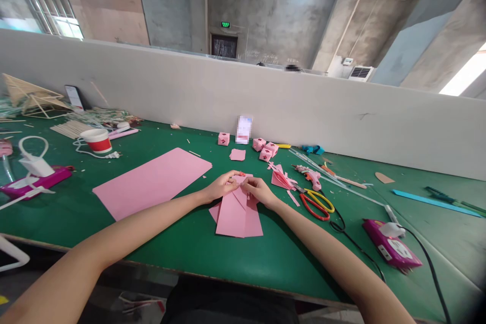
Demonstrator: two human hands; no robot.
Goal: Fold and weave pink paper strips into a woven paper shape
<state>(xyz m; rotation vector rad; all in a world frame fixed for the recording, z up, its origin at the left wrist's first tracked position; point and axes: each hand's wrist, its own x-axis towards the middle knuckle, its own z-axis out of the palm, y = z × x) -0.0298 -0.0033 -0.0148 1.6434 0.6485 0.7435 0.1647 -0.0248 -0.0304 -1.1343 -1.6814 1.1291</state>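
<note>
My left hand [222,186] and my right hand [260,191] meet over the middle of the table. The fingers of both are pinched at a small piece of pink paper, partly hidden between the fingertips. Beneath them several pink paper sheets [232,220] overlap, fanned toward the table's front edge. Beyond the hands lies a small stack of pink paper squares [238,154]. Further back are a folded pink paper cube [224,138] and a group of similar cubes [271,150]. To the right, pink paper strips [281,178] lie in a loose pile.
A large pink sheet [152,182] lies at left, near a red-and-white cup [95,140]. At right are scissors [317,205], a pink glue gun [312,177] and a purple power strip [393,248] with a black cord. A phone [243,130] leans against the white partition [182,83].
</note>
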